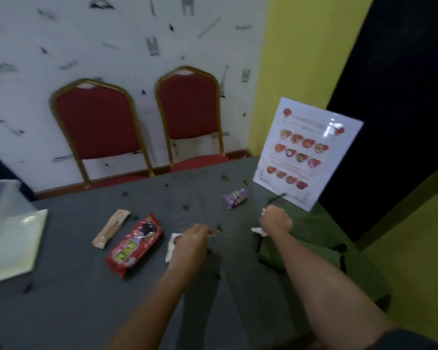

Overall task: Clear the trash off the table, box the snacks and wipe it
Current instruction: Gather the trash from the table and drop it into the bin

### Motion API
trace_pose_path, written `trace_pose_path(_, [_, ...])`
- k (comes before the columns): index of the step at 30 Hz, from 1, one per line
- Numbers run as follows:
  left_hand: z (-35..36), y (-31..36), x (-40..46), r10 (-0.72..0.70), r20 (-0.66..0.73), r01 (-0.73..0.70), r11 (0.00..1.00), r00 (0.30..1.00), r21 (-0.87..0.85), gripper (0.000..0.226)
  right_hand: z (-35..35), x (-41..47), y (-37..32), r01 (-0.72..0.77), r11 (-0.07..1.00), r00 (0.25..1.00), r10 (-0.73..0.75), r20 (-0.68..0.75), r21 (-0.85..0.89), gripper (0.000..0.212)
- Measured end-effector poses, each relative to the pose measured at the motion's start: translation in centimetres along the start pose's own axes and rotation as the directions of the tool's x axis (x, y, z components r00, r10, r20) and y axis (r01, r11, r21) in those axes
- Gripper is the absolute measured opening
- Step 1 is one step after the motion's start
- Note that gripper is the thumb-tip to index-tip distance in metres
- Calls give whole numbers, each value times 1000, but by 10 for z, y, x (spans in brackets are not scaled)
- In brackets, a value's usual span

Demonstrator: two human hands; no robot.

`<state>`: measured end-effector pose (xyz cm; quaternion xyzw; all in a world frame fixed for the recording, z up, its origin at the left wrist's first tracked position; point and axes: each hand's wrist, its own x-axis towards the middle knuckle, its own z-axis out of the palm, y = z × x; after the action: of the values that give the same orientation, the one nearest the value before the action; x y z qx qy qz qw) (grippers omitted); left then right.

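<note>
This looks like an eatery or function room — two red padded banquet chairs (100,122) with gold metal frames stand against a white wall (111,41) printed with small black drawings. A laminated menu card (306,152) showing rows of pictured dishes stands on the grey-clothed table (74,299) — beside it, a yellow wall (301,59).

Both bare forearms reach up from the bottom of the frame. Left hand (192,239) sits mid-frame, fingers curled into a loose fist; right hand (275,220), right of center, is fisted too.
</note>
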<state>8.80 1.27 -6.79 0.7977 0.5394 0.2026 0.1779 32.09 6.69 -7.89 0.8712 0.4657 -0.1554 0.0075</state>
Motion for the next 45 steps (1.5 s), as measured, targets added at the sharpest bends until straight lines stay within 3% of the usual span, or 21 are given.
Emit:
trace_pose_path(6, [-31, -4, -17, -66, 21, 64, 996, 998, 63, 25, -6, -1, -17, -25, 998, 999, 26, 28, -49, 19])
trace_pose_path(10, [-40, -19, -27, -133, -36, 134, 991, 991, 30, 23, -18, -14, -30, -29, 991, 998, 36, -51, 129, 24])
trace_pose_path(14, [-49, -28, -42, -213, -113, 222, 973, 970, 67, 26, -34, -40, -47, 102, 914, 988, -47, -147, 393, 26])
trace_pose_path(19, [-57, -31, -73, -378, -178, 381, 924, 908, -22, 44, -37, -87, -74, 342, 827, 939, -296, -172, 447, 29])
trace_pose_path(23, [-70, -35, -107, -481, -255, 491, 871, 839, -29, 28, -31, -145, -107, 575, 674, 805, -568, -172, 463, 18])
trace_pose_path(26, [-85, -46, -135, -543, -303, 568, 823, 783, -4, 33, -18, -191, -133, 674, 585, 687, -720, -94, 451, 22])
trace_pose_path(31, [-120, -73, -187, -619, -419, 670, 742, 664, -34, 13, -8, -256, -182, 781, 383, 449, -893, -18, 493, 15])
trace_pose_path(33, [-131, -90, -217, -669, -405, 700, 708, 623, -93, 19, -1, -286, -202, 808, 304, 352, -936, 2, 505, 16])
trace_pose_path(36, [-145, -116, -279, -749, -443, 765, 616, 493, -190, 8, 22, -336, -240, 837, 237, 232, -970, 72, 492, 20])
trace_pose_path(39, [-148, -140, -360, -857, -455, 819, 431, 241, -379, 20, 64, -406, -276, 805, 198, 136, -979, 151, 559, 21])
trace_pose_path(42, [-138, -157, -445, -931, -365, 781, 227, -1, -582, 25, 121, -476, -295, 791, 185, 25, -962, 272, 583, 15])
trace_pose_path(45, [-121, -181, -525, -965, -191, 738, -3, -179, -675, 29, 183, -537, -302, 814, 213, -81, -880, 468, 540, 4])
